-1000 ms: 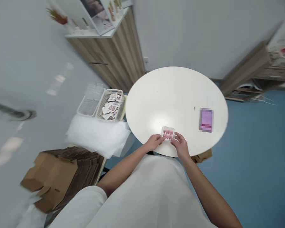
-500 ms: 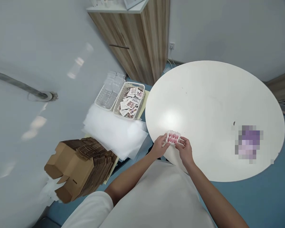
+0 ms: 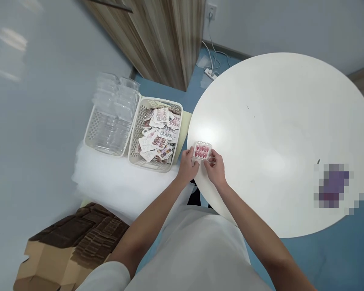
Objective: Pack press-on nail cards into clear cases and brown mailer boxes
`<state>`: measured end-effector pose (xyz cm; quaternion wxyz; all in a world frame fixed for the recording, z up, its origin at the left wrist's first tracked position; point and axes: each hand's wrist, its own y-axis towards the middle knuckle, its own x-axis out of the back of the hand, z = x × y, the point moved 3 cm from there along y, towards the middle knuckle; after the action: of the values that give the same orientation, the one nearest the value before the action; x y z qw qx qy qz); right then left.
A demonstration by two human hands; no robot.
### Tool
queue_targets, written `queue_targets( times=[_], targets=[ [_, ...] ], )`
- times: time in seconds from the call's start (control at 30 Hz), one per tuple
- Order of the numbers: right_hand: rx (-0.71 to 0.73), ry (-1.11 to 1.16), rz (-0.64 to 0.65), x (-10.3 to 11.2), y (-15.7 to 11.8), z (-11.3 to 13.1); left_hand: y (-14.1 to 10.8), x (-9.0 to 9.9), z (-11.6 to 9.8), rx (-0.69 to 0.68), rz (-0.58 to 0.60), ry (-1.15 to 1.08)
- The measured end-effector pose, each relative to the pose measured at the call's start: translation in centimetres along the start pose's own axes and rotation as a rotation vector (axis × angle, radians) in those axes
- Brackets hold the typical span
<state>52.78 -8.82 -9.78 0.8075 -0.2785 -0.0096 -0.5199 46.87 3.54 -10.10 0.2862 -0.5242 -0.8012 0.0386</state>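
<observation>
Between my two hands is a small clear plastic case of pink press-on nails (image 3: 202, 150), the nails lying in two rows. My left hand (image 3: 188, 165) grips its left edge, and my right hand (image 3: 215, 165) grips its lower right edge. The case is held over the near left edge of the white oval table (image 3: 279, 105). Left of my hands stands a white basket (image 3: 150, 165) with many nail cards (image 3: 159, 137) heaped in it. A second white basket (image 3: 90, 139), farther left, holds stacked clear plastic cases (image 3: 113, 117).
White sheets (image 3: 115, 178) lie in front of the baskets. Folded brown cardboard boxes (image 3: 69, 242) are stacked at the lower left. A wooden cabinet (image 3: 157, 40) stands behind, with a power strip (image 3: 210, 74) on the floor. A blurred purple item (image 3: 333, 186) lies on the table's right side.
My view has shifted closer to the baskets and table. Both hands still hold the nail case, which now appears farther left and higher in the picture.
</observation>
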Motion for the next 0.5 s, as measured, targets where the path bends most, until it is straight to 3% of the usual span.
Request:
queue_targets(
  times=[0.5],
  targets=[
    [0.016, -0.210, 0.076, -0.65, 0.48, 1.00, 0.12, -0.15, -0.01, -0.060, 0.009, 0.023]
  ],
)
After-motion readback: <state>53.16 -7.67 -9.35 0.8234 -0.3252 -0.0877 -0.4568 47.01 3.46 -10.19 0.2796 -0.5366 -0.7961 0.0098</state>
